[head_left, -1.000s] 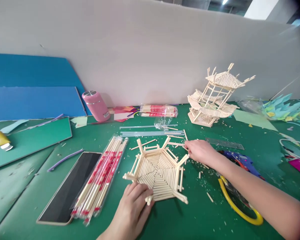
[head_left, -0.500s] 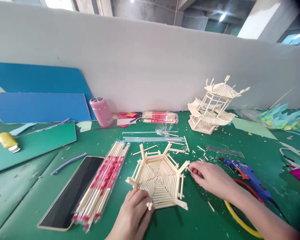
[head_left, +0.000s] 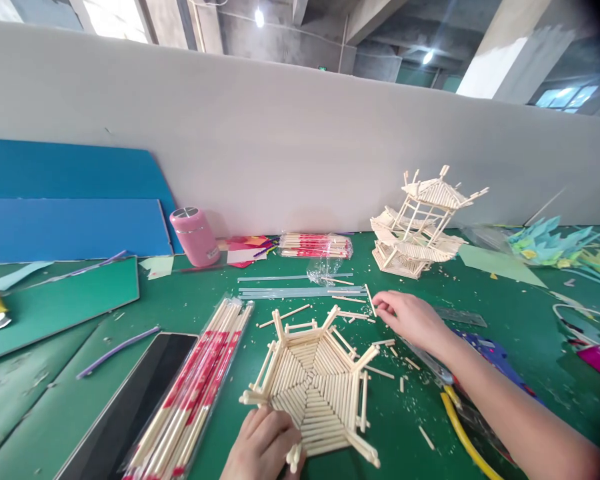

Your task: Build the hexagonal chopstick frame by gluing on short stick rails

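Observation:
My left hand [head_left: 265, 443] is closed on the near left edge of a six-sided frame of pale wooden sticks [head_left: 310, 387], which has short stick posts at its corners. My right hand [head_left: 400, 317] reaches beyond the frame on the right, its thumb and fingers pinched at a thin loose stick [head_left: 370, 300] on the green table. Whether that stick is firmly gripped is hard to tell. More loose sticks [head_left: 353, 315] lie just left of those fingertips.
Bagged sticks [head_left: 195, 393] and a phone [head_left: 130, 413] lie left. Under my right forearm are yellow-handled pliers [head_left: 450, 400] and a blue glue gun [head_left: 495, 357]. A stick pavilion [head_left: 415, 233] stands behind; a pink flask [head_left: 195, 237] stands back left.
My right hand has moved away from the frame's right corner, back to the loose sticks. The pliers are now visible by my right forearm. The view has shifted slightly.

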The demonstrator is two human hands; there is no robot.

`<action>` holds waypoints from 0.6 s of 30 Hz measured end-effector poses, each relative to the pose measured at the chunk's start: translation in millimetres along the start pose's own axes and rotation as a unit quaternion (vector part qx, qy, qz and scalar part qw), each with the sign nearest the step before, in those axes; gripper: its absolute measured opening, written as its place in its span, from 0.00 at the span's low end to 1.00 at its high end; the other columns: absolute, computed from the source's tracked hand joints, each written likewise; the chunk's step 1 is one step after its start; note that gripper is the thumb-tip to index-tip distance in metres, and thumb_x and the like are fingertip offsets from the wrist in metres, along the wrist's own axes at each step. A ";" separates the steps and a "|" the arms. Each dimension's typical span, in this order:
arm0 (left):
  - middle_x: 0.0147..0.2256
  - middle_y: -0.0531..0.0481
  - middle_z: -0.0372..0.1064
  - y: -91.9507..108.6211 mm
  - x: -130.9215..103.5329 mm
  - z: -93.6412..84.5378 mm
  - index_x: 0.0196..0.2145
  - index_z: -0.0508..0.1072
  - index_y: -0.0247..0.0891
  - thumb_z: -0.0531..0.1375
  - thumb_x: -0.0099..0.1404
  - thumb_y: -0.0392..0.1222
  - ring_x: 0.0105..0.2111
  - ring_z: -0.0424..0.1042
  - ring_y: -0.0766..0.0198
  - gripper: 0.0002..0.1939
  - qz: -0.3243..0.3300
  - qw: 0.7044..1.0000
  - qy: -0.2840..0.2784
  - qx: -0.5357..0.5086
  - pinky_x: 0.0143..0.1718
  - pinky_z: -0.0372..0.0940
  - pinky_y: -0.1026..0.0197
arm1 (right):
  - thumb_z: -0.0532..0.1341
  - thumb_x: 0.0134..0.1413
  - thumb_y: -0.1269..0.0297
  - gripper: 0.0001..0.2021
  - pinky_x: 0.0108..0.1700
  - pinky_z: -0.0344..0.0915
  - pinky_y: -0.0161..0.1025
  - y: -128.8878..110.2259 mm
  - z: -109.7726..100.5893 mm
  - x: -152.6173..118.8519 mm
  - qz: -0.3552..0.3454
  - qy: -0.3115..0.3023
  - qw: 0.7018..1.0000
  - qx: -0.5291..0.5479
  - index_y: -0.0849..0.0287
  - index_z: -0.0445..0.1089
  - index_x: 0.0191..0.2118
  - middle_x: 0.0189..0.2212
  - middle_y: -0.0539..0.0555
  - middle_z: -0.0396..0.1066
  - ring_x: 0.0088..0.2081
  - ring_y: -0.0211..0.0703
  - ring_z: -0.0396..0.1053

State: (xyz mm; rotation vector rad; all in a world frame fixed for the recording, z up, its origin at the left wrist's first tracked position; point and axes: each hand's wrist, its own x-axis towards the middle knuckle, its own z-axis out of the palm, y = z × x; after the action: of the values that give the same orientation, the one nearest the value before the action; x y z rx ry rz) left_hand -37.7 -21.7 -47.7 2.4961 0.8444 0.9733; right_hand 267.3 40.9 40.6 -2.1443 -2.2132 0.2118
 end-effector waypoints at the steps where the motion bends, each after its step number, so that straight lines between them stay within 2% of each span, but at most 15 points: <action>1: 0.27 0.47 0.67 0.6 0.3 -0.8 0.32 0.68 0.41 0.49 0.60 0.31 0.28 0.65 0.60 0.10 -0.003 1.000 -0.003 -0.005 0.30 0.61 0.57 | 0.55 0.59 0.61 0.12 0.39 0.67 0.43 3.3 0.2 6.7 0.003 -0.007 1.000 0.000 0.60 0.65 0.45 0.43 0.54 0.68 0.38 0.40 0.68; 12: 0.29 0.47 0.67 8.4 6.4 -9.7 0.34 0.69 0.40 0.50 0.61 0.30 0.29 0.65 0.60 0.10 -0.023 0.999 -0.013 -0.026 0.31 0.61 0.57 | 0.56 0.58 0.61 0.13 0.42 0.66 0.46 31.6 4.8 38.0 0.049 -0.096 0.994 -0.024 0.59 0.64 0.48 0.47 0.55 0.65 0.42 0.43 0.67; 15: 0.30 0.47 0.67 12.2 9.0 -14.2 0.35 0.68 0.40 0.50 0.61 0.29 0.30 0.65 0.59 0.11 -0.031 0.999 -0.028 -0.032 0.33 0.61 0.56 | 0.56 0.58 0.61 0.13 0.42 0.66 0.46 28.5 3.5 41.9 0.043 -0.126 0.991 -0.024 0.59 0.64 0.48 0.47 0.55 0.65 0.42 0.42 0.67; 18: 0.31 0.47 0.67 14.4 10.6 -17.5 0.36 0.68 0.40 0.51 0.61 0.29 0.31 0.65 0.59 0.10 -0.037 0.998 -0.032 -0.035 0.34 0.61 0.56 | 0.56 0.58 0.61 0.13 0.42 0.67 0.45 16.5 -2.4 32.3 0.006 -0.161 0.987 -0.014 0.59 0.64 0.48 0.46 0.55 0.66 0.42 0.42 0.68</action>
State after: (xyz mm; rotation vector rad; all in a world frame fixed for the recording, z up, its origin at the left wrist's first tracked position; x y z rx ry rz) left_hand -37.8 -24.5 -22.8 2.4057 0.8618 0.8772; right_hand 282.8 73.8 38.8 -2.2790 -2.3762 0.5672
